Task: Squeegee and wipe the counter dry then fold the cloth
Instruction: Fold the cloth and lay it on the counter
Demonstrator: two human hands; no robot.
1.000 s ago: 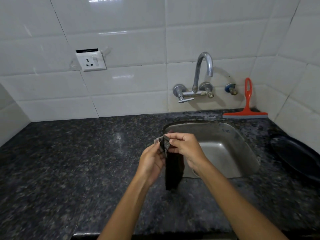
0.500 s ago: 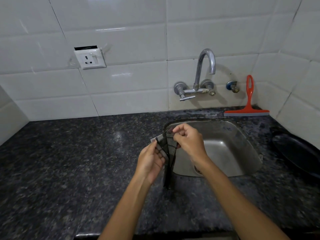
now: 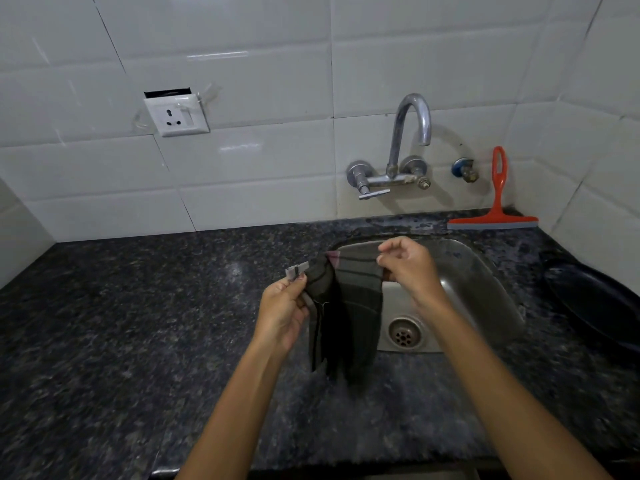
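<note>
White wall tiles back a dark speckled stone bench, with a steel sink set in at about 2 o'clock from the middle of the view and a tap on the wall above it. At 1 o'clock the red squeegee stands propped against the tiles behind the sink, its blade on the stone, well apart from both hands; by that I judge the squeegee step finished. Most of the bench looks matte and dry, though the strip behind the sink, just beside the blade, seems to carry a wet sheen, so the wiping looks largely done.

What is in hand is the fold. A dark striped cloth hangs in the air over the front edge of the sink. The left hand pinches its upper left corner between thumb and fingers; the right hand pinches the upper right edge, the top hem stretched between them. The cloth hangs doubled and uneven, so I judge the folding begun but not complete, with laying it down yet to come
</note>
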